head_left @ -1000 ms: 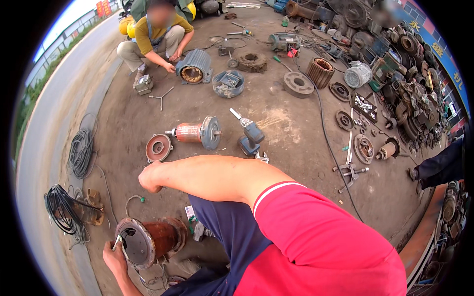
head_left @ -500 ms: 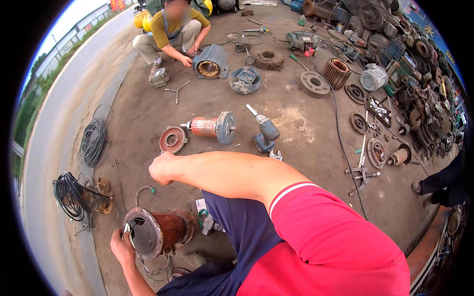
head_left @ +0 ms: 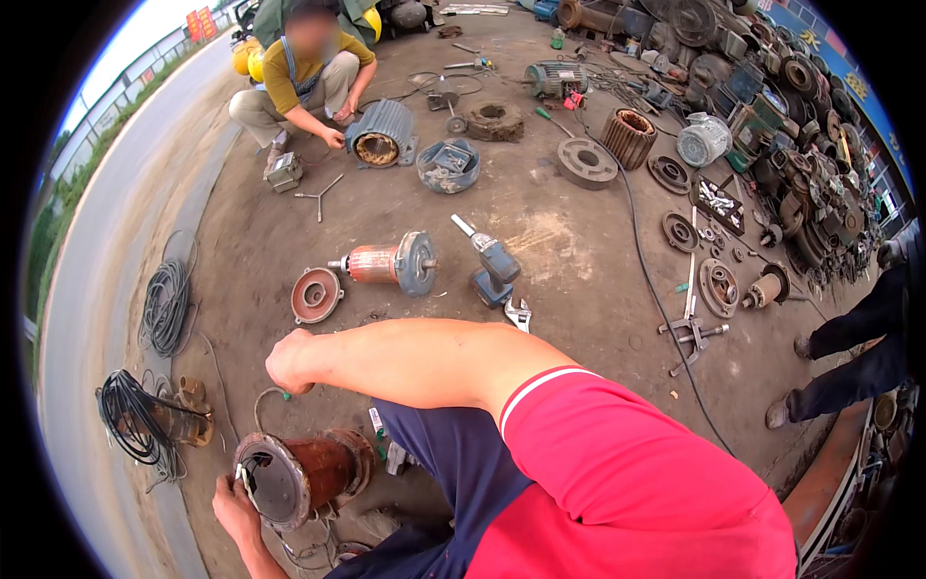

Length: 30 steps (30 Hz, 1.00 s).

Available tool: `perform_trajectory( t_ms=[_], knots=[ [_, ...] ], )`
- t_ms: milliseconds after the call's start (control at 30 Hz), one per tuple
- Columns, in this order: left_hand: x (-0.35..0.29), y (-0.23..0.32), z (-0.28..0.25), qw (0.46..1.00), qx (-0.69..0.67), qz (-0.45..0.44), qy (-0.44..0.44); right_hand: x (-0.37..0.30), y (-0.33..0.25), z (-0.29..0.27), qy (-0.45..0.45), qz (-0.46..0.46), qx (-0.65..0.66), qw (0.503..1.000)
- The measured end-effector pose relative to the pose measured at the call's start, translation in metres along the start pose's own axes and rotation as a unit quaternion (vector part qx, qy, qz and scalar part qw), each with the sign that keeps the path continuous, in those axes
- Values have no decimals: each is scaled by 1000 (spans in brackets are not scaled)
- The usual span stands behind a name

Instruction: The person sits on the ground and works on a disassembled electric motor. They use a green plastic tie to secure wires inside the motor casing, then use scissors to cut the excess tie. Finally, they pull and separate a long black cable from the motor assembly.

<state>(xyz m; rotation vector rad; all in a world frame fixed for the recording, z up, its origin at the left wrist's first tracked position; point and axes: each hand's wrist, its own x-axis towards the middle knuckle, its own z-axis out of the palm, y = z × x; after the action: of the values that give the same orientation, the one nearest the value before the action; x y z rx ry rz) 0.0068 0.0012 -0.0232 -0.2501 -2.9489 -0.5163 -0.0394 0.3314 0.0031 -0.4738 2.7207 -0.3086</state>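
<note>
A rusty red-brown cylindrical motor housing [head_left: 323, 473] lies on its side at the lower left, with its dark round end facing left. My left hand [head_left: 234, 509] is at the rim of that end, its fingers closed around thin white wires [head_left: 247, 487] that come from the opening. Above the housing hangs my right hand [head_left: 291, 361], the arm stretched across in front of me. It is curled like a fist; its fingertips are hidden, so whatever it holds cannot be seen. A grey cable [head_left: 258, 407] with a green end lies below it.
Ahead lie a red ring-shaped cover [head_left: 316, 295], a motor rotor [head_left: 374, 263], a cordless impact wrench [head_left: 492, 265] and an adjustable wrench [head_left: 518, 314]. A co-worker [head_left: 307, 82] crouches by a blue-grey motor housing [head_left: 383, 130]. Cable coils [head_left: 166, 307] lie left; scrap parts [head_left: 772, 116] pile up right.
The view has shifted, so the floor items appear further left. My right hand stays raised above the housing, and my left hand stays at its rim. More of the standing person's legs shows at right.
</note>
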Motion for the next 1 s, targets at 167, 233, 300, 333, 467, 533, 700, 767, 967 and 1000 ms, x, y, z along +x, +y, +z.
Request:
perform_trajectory(
  t_ms=[167,233,300,333,467,533,700,767,967,1000],
  knots=[
    [1,-1,-2,1000,15,4,-1,3,-1,2,15,-6,20,1000],
    [1,1,-3,1000,19,9,-2,1,-2,1,15,-6,25,1000],
    [2,1,-5,999,29,13,-1,0,-2,0,16,-9,30,999],
    [1,1,-6,999,31,13,-1,0,-2,0,18,-12,33,999],
    [1,7,-7,999,33,18,2,-1,-3,1,21,-6,33,999],
    [2,8,-8,999,35,27,5,-1,-2,0,14,-16,25,999],
    [2,11,-8,998,36,46,10,-3,-3,0,8,-21,27,999],
    [0,7,-6,999,33,36,9,-4,-5,0,19,-24,30,999],
    [-3,3,-13,996,83,27,-9,3,-5,6,28,-13,38,999],
    [-3,1,-16,995,98,26,-14,2,-6,5,27,-15,39,999]
  ],
)
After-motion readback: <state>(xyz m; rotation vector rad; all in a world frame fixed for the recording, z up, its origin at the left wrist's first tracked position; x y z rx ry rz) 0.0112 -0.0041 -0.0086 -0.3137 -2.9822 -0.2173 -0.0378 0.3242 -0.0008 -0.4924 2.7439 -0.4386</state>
